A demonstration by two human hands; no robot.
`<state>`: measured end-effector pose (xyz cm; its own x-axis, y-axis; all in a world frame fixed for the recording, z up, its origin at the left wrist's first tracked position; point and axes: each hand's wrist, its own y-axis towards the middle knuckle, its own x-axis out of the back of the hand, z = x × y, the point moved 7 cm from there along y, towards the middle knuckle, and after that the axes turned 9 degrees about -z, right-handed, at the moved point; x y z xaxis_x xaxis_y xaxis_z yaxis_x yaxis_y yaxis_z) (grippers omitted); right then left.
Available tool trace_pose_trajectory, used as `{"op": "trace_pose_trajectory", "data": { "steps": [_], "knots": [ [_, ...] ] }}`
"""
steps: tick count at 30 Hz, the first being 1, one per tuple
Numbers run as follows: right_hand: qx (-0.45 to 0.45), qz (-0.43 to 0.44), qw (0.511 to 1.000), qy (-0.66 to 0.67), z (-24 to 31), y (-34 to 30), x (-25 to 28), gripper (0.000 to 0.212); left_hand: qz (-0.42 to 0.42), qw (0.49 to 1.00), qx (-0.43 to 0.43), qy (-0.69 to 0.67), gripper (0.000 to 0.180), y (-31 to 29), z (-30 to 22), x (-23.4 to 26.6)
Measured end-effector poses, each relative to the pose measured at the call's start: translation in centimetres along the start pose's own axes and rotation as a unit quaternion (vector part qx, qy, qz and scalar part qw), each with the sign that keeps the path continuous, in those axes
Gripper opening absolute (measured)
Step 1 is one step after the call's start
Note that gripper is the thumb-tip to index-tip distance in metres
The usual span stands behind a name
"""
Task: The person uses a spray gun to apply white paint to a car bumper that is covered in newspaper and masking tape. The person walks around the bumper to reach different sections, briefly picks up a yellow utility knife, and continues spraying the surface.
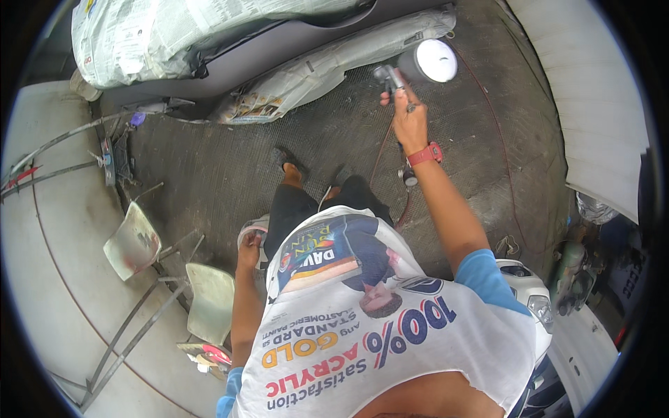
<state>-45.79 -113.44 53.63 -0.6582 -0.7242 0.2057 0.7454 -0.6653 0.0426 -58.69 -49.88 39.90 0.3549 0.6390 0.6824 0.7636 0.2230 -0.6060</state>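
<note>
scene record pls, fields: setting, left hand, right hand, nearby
setting: head view looking down, person standing on a dark mat beside a car body masked with newspaper
left hand: down by the hip, fingers on a pale rag
right hand: raised forward, gripping a spray gun with a white cup, red hose trailing below; red watch on the wrist
nearby: two pale panels on metal stands, at left

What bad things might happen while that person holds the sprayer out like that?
The thin red hose trails from the spray gun in the right hand down past the feet, so it might snag or trip a step. The gun's white cup sits close to the newspaper-masked car part, so it might bump it. The left hand rests by the hip, holding a pale cloth.
</note>
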Motion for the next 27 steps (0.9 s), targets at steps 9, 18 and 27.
{"op": "trace_pose_trajectory", "data": {
  "steps": [9,18,27],
  "knots": [
    [0.056,-0.080,0.995,0.011,-4.6,-1.2,-2.5,0.049,0.016,0.999,0.006,0.044,0.053,-2.7,0.4,0.8],
    [0.164,0.098,0.980,-0.047,-0.6,-11.7,-16.3,0.048,0.017,0.999,0.038,0.008,0.051,-4.4,6.0,2.1],
    [0.094,0.206,0.973,0.042,4.6,-16.8,-25.8,0.046,0.004,0.995,0.056,-0.080,0.050,-4.2,14.8,2.4]
  ]
}}
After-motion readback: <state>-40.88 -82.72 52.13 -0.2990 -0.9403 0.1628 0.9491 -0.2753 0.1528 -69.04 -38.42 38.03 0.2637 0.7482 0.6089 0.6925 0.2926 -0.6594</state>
